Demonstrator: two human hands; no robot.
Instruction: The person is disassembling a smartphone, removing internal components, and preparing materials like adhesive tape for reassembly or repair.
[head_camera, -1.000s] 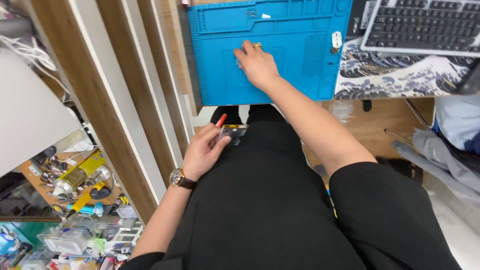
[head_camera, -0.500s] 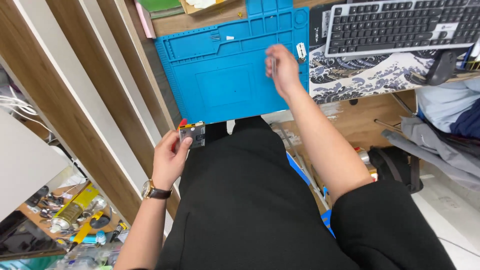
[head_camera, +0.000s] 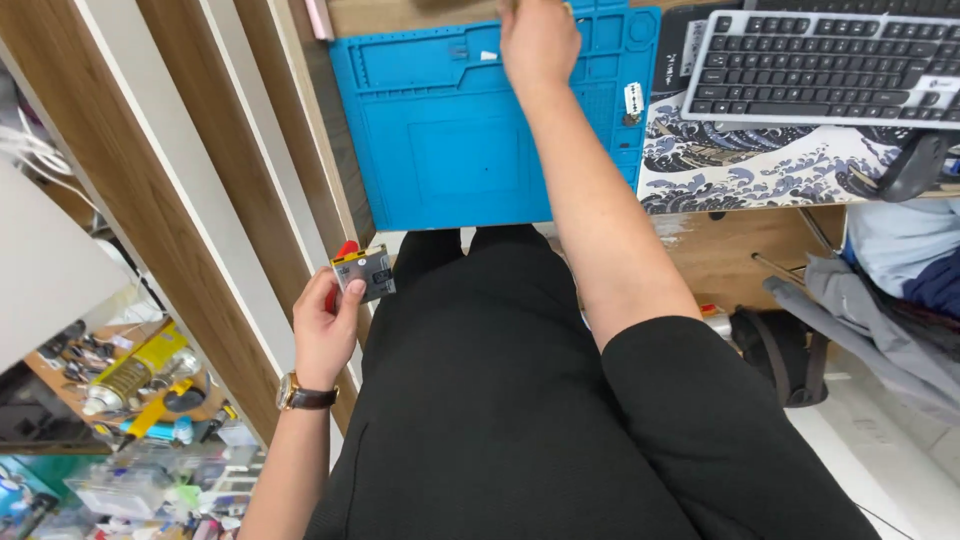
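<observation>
In the head view, the left hand (head_camera: 325, 330) sits left of centre in the frame, beside the person's black-clad lap, with its fingers curled around a small square grey component (head_camera: 364, 273) edged in yellow at the top; a bit of red (head_camera: 345, 250) shows just behind that part, though what it belongs to cannot be told. A brown-strapped wristwatch (head_camera: 303, 395) circles the wrist below. The right hand (head_camera: 538, 40) reaches up to the top centre of the frame, lying over the far edge of a blue work mat (head_camera: 450, 150) on the wooden desk; its fingertips run out of the frame, so whether they grip anything cannot be told. To the right of the mat lies a wave-patterned desk pad (head_camera: 760, 165) with a grey keyboard (head_camera: 830, 65) on top, and a small white piece (head_camera: 632, 98) rests at the mat's right edge. At lower left, a cluttered shelf (head_camera: 130, 400) holds tools and a yellow can.
</observation>
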